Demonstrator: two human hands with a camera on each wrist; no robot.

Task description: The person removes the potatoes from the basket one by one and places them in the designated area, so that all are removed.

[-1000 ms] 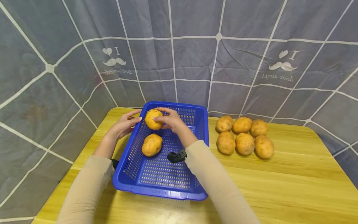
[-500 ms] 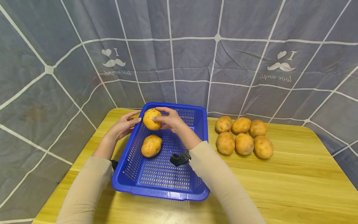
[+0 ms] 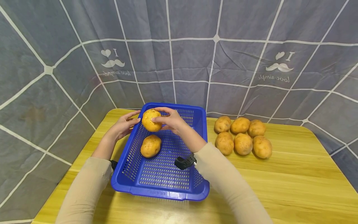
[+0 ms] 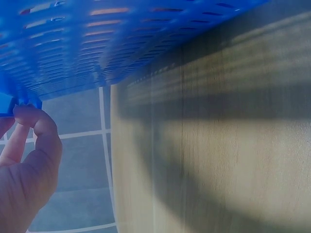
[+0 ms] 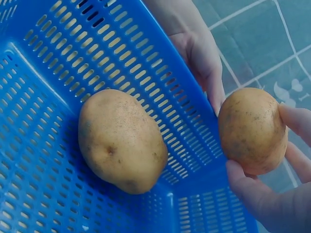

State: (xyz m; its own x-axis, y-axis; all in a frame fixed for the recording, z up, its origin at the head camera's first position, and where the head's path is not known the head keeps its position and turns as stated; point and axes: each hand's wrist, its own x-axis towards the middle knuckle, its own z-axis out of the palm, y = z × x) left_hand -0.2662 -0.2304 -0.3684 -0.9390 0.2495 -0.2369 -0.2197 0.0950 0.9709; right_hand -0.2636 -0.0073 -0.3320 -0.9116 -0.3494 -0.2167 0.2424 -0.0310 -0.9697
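— Hands first: what does each one hold?

— Right hand (image 3: 171, 119) pinches a potato (image 3: 151, 120) between thumb and fingertips, above the far left corner of the blue basket (image 3: 167, 189). Left hand (image 3: 123, 126), fingers fairly straight, touches the basket's left rim beside that potato.

— Anything else?

— Second potato (image 3: 150, 146) lies inside on the basket floor; six potatoes (image 3: 242, 137) sit near the table's (image 3: 293, 186) far right edge.

My view: a staged recording corner, not a real kitchen. A grey printed curtain (image 3: 195, 62) encloses a bare wooden table (image 3: 293, 180) with a blue basket (image 3: 167, 189) and potatoes (image 3: 242, 137).
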